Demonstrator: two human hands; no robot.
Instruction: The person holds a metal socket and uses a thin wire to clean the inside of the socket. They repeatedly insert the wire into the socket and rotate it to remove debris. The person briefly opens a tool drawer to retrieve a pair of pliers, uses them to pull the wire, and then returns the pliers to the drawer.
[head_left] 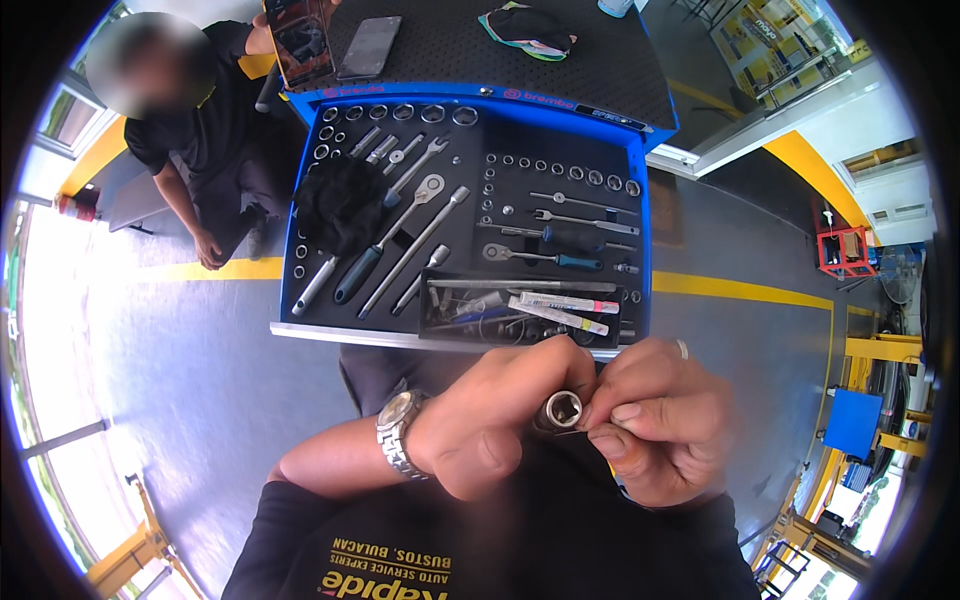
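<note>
Firmly gripping a metal square-drive socket [565, 409] in the curled fingers [548, 362] of the left hand [480, 410], between the wearer's black shirt [570, 545] and the open drawer [380, 338] of a blue tool chest [420, 92]. Holding thumb and fingertips of the right hand [665, 420] bunched right at the socket's rim; impossible to tell whether closed on the metal or on something thin. Likely to handle as light but dense, wholly stiff and hard to break, though apt to slip or roll if oily. Best taken around the round outer wall, with the square hole left clear. Seen end-on as a bright, smooth ring about a dark square recess. Filled, in the drawer, with polished ring-shaped sockets in rows, a slender extension bar [412, 255] and a ratchet with a teal-and-black grip [358, 275]. Draped at left with soft, crumpled black cloth [342, 205]. Topped, on the chest, with a dimpled black mat [440, 60]. Worn on the left wrist, with glinting metal links: a watch [400, 430].
</note>
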